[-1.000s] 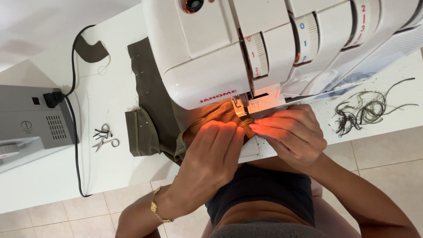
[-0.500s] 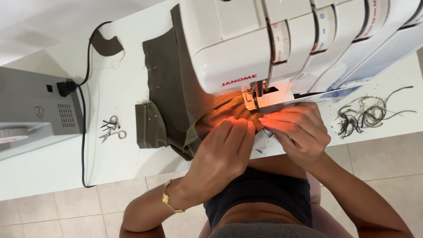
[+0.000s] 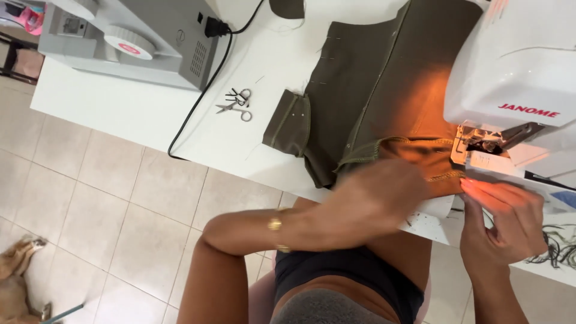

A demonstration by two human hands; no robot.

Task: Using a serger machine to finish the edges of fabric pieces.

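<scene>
An olive green fabric piece (image 3: 372,84) lies on the white table (image 3: 150,114) and runs under the presser foot (image 3: 471,141) of a white overlock machine (image 3: 516,66). My left hand (image 3: 378,201) lies flat on the fabric's near edge, blurred by motion. My right hand (image 3: 501,219) pinches the stitched fabric edge just in front of the foot, lit orange by the machine's lamp.
Small thread snips (image 3: 237,103) lie left of the fabric. A grey sewing machine (image 3: 126,36) stands at the back left with a black cord (image 3: 198,96) trailing to the table edge. Thread scraps (image 3: 555,249) lie at the right. An animal (image 3: 18,282) lies on the tiled floor.
The view has swung left and down, so the overlock machine sits at the right edge. My left hand has slid along the fabric; my right hand stays at the foot.
</scene>
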